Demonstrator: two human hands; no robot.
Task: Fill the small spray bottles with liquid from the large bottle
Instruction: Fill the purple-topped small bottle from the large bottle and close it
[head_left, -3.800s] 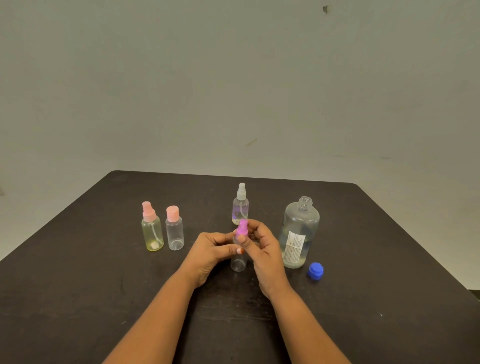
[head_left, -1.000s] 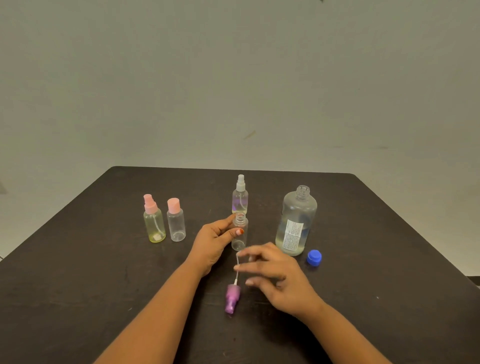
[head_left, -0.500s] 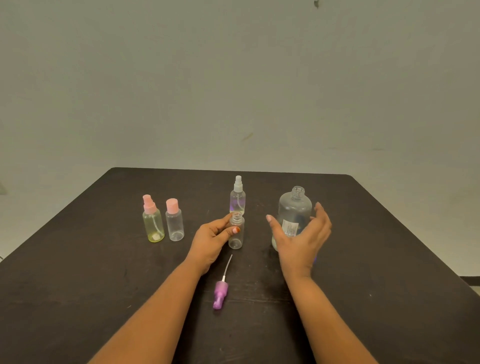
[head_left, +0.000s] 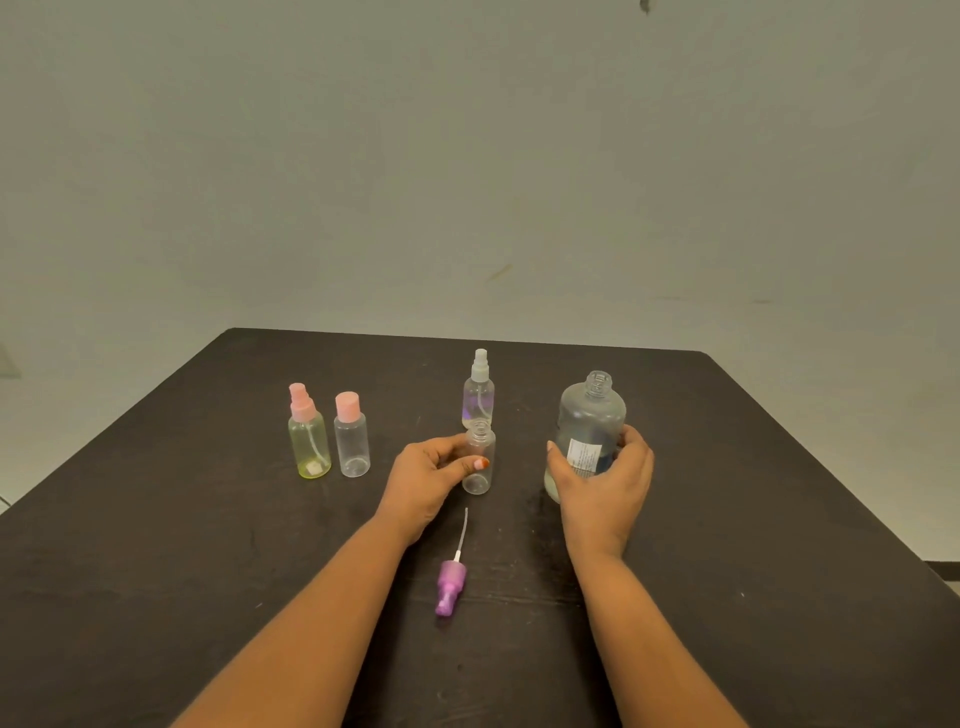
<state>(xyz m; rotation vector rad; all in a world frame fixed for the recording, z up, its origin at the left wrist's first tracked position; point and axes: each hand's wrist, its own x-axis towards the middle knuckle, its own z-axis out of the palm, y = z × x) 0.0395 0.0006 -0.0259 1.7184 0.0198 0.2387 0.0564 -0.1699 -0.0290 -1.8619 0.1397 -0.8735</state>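
Note:
A small clear bottle (head_left: 479, 460) stands upright and uncapped at the middle of the dark table (head_left: 156, 545); my left hand (head_left: 428, 480) grips its side. Its purple spray head (head_left: 451, 584) with a thin tube lies flat on the table nearer to me. My right hand (head_left: 602, 483) is wrapped around the lower part of the large clear bottle (head_left: 592, 415), which is upright, uncapped and holds some liquid. The hand hides the bottle's base.
Behind the held small bottle stands a spray bottle with a clear head (head_left: 478, 396). At the left stand a yellowish spray bottle with a pink head (head_left: 308, 436) and a clear bottle with a pink cap (head_left: 351, 439). The table's far edge meets a plain wall.
My right hand laid the purple spray head on the table, moved right and closed around the large bottle. My left hand kept hold of the small bottle. The blue cap is now hidden.

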